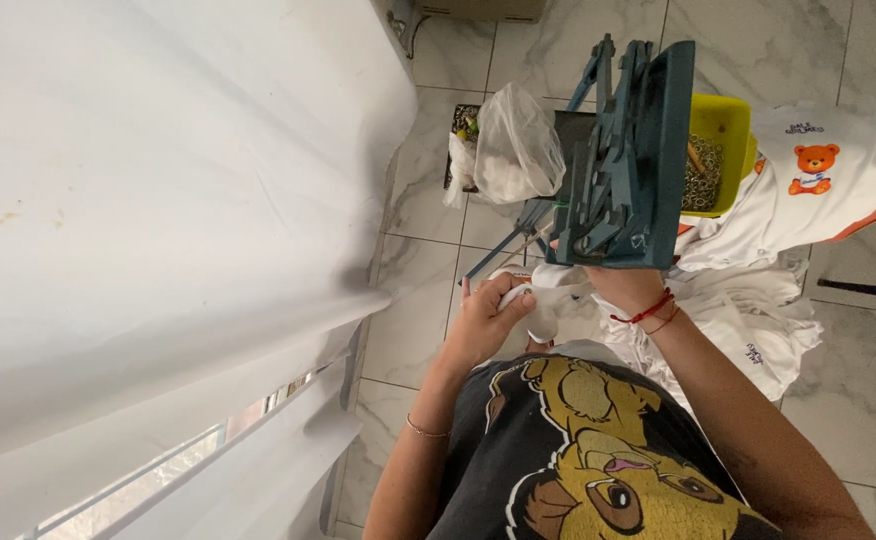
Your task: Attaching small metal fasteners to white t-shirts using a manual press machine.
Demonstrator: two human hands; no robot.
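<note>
A person's left hand [483, 320] pinches a small white garment [550, 300] just below a blue-grey press machine [623, 170]; the cloth's long axis runs from that hand toward the right hand [620, 285], whose fingers are hidden behind the machine, so its grip cannot be told. Beside the machine, a yellow tray [723, 125] holds small metal pieces, too small to identify; a plastic bag [513, 150] holds white material.

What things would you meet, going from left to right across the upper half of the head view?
White cloth → clear plastic bag → blue-grey metal press → yellow tub → white shirt with a bear print.
</note>
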